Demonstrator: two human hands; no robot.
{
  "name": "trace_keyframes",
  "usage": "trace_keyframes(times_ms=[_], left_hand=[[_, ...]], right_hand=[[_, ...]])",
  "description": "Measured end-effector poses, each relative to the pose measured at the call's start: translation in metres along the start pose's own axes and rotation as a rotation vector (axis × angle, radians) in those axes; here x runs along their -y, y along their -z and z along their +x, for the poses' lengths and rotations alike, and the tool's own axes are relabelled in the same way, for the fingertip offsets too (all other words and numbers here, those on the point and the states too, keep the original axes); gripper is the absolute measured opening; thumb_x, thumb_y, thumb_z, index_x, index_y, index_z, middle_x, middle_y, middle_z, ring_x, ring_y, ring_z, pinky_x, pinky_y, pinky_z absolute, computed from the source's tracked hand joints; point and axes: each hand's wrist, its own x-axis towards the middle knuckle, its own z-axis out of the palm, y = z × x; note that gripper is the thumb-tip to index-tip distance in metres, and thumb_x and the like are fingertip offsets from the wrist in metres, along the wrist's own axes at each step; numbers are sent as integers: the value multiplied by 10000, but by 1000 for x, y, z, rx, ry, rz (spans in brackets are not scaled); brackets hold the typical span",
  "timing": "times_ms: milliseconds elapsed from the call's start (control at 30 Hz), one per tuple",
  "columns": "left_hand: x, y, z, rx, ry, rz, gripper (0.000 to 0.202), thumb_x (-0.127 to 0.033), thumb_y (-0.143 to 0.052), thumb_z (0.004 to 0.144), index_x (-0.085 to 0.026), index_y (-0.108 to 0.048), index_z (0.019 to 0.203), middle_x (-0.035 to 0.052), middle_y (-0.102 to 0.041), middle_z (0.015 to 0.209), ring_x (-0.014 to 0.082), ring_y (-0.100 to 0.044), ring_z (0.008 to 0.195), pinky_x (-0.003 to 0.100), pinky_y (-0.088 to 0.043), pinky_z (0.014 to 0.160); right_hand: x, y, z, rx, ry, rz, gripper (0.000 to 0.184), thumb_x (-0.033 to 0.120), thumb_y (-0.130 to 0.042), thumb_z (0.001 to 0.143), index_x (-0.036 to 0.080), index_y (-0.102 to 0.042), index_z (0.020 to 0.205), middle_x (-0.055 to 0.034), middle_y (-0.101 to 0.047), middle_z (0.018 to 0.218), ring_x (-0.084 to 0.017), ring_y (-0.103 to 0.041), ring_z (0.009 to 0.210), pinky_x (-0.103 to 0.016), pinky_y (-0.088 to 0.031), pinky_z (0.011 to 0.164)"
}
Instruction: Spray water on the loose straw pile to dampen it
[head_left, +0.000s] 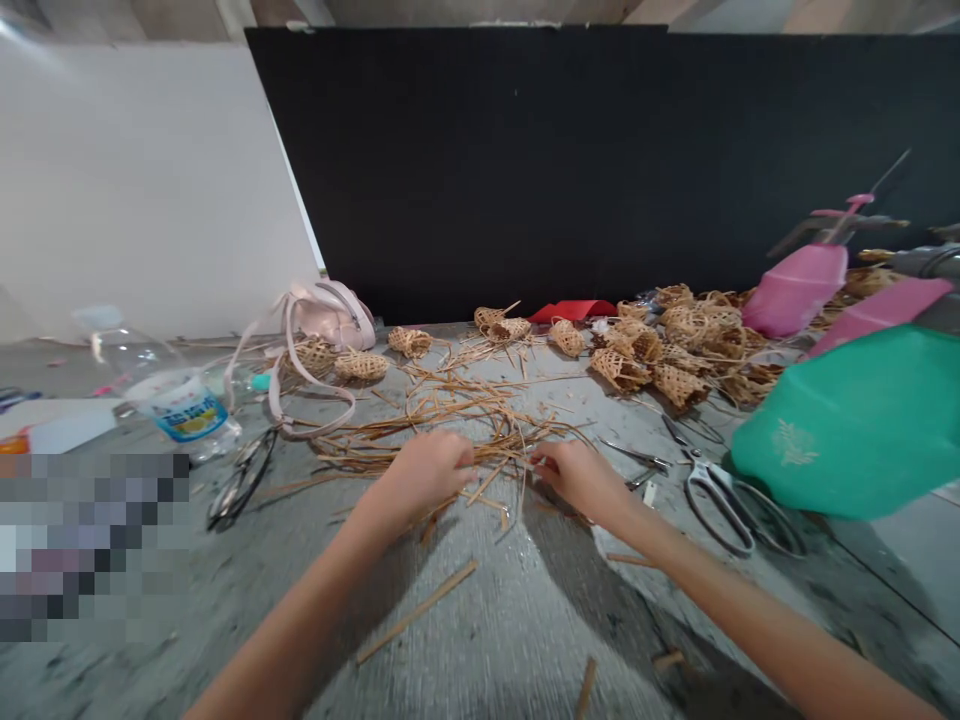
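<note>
A loose pile of thin tan cane-like strips (360,436) lies across the middle of the grey tabletop. Over its near edge is my left hand (435,468), fingers curled and closed, with their tips hidden from me. My right hand (581,478) is just to the right, thumb and fingers bent together in a pinch; anything in them is too small to make out. Between the two hands a pale thin strip (523,462) curves down toward the table. Short cut pieces lie nearer me, among them a flat strip (417,612).
Scissors (721,505) and pliers (636,455) lie to the right, beside green (855,420) and pink (799,290) spray bottles. Small woven baskets (682,345) are heaped behind. On the left are a clear plastic bottle (184,400), black-handled snips (244,480) and a pink bag (330,315).
</note>
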Motion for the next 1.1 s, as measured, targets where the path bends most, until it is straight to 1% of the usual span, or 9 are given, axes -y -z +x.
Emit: trace_keyframes(times_ms=[67, 133, 200, 333, 500, 600, 800, 900, 1100], left_hand=[[-17, -2, -27, 107, 119, 78, 171, -262, -585, 855, -120, -608, 946, 56, -641, 930, 191, -626, 840, 389, -521, 750], [-33, -10, -55, 168, 225, 134, 122, -118, -637, 752, -87, -646, 870, 135, -670, 862, 312, -647, 811, 470, -519, 692], [-43, -21, -79, 186, 299, 168, 234, -5, -554, 731, -82, -645, 933, 186, -662, 943, 350, -641, 846, 502, -506, 706], [-42, -35, -105, 186, 318, 178, 345, 58, -407, 769, -112, -640, 958, 160, -645, 1003, 301, -618, 923, 462, -489, 798], [-20, -39, -81, 115, 256, 182, 313, 42, -410, 816, -125, -618, 980, 121, -621, 1044, 257, -575, 988, 418, -471, 846], [0, -40, -50, 40, 228, 144, 168, -175, -520, 887, -139, -580, 1039, 77, -586, 1099, 225, -560, 1016, 437, -464, 868], [32, -33, -13, -112, 257, -107, 276, -289, -535, 890, -150, -533, 1128, 83, -560, 1136, 215, -580, 967, 418, -498, 813], [18, -23, -20, -211, 277, -332, 225, -282, -548, 882, -144, -568, 1059, 73, -588, 1083, 207, -585, 951, 419, -489, 825], [-40, 0, -36, -494, 339, -1028, 274, -334, -528, 821, -145, -565, 1015, 95, -683, 985, 212, -642, 947, 333, -526, 805]], right_hand=[[-2, 7, 10, 1, -28, 51, 207, 326, -525, 894, 153, -578, 992, -33, -600, 938, -135, -588, 766, -315, -508, 679], [-6, 23, 13, -23, -45, 113, 208, 337, -512, 899, 155, -585, 967, -29, -602, 920, -129, -583, 746, -305, -505, 668], [-10, 39, 11, -67, -60, 194, 219, 350, -500, 903, 154, -585, 951, -21, -600, 891, -123, -576, 718, -294, -502, 648], [-8, 46, 1, -130, -91, 441, 232, 349, -489, 912, 148, -562, 1001, 7, -574, 785, -84, -531, 576, -238, -473, 531], [12, 33, -5, -136, -100, 831, 258, 365, -466, 922, 146, -534, 1041, 40, -514, 694, -52, -438, 465, -193, -404, 433], [18, 34, -3, -137, -107, 1014, 271, 392, -453, 921, 146, -530, 1003, 53, -464, 661, -42, -369, 437, -175, -331, 389], [14, 36, -9, -60, -78, 1188, 272, 419, -497, 876, 152, -538, 906, 80, -335, 577, -53, -276, 436, -187, -237, 394], [19, 31, -23, 16, -79, 1193, 317, 437, -559, 809, 159, -575, 959, 76, -336, 549, -68, -290, 467, -209, -227, 430], [42, 22, -42, 190, -102, 1099, 425, 562, -592, 709, 183, -614, 902, 65, -377, 484, -85, -330, 446, -233, -184, 424]])
